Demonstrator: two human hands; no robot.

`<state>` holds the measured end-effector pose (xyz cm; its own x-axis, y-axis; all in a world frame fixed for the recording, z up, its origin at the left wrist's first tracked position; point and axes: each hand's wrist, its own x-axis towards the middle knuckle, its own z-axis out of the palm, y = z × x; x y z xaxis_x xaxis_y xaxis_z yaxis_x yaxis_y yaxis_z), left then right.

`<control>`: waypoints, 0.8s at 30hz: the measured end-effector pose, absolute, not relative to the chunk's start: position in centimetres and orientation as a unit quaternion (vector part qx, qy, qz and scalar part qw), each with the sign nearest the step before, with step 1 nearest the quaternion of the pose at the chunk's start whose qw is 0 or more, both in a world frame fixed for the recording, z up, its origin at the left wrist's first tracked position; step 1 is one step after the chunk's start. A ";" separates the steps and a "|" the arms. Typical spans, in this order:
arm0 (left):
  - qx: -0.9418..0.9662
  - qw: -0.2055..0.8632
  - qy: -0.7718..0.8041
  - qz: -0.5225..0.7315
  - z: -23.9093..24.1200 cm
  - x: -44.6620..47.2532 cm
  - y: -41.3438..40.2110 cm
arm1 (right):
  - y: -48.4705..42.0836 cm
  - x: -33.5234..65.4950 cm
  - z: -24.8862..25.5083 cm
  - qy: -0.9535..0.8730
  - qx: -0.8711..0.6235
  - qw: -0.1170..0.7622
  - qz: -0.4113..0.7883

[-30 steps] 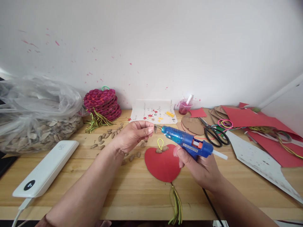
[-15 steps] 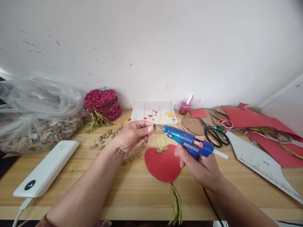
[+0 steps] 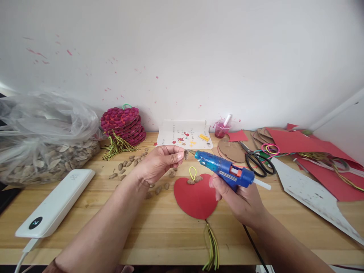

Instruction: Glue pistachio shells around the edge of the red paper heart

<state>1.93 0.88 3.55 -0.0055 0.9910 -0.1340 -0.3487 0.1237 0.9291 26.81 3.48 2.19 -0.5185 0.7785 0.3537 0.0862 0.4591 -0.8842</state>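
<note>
Between thumb and fingertips, my left hand [image 3: 159, 162] pinches a small brown peanut shell [image 3: 185, 154]. My right hand [image 3: 240, 199] is wrapped round the handle of a blue glue gun [image 3: 222, 167]; its metal nozzle is at the shell, and a white glue stick pokes out of its back. Below them lies a red paper heart [image 3: 195, 199] with a yellow loop at its top notch, two shells stuck beside the loop, and a green-and-yellow tassel [image 3: 211, 246] hanging from its tip. Several loose shells [image 3: 158, 189] are scattered near my left forearm.
Left are a plastic bag of shells [image 3: 51, 159] and a white power bank [image 3: 57, 203]. Behind stand purple shell-covered hearts [image 3: 121, 119], a paper sheet with stars [image 3: 170, 132] and a cup of pink paint [image 3: 221, 131]. Right lie scissors [image 3: 257, 163], red paper [image 3: 313, 146] and white board [image 3: 309, 197].
The back of the glue gun has shifted slightly left and down with my right hand. My left hand stays in place with the shell.
</note>
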 end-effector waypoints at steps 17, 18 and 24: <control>0.345 0.618 0.416 0.570 3.1 1.5 1.1 | 3.4 26.7 2.5 -0.793 -0.261 0.413 0.363; 0.343 0.618 0.414 0.573 3.1 1.5 1.1 | 3.4 26.7 2.6 -0.802 -0.249 0.410 0.356; 0.330 0.623 0.408 0.580 3.1 1.5 1.2 | 3.3 26.7 2.8 -0.821 -0.216 0.402 0.344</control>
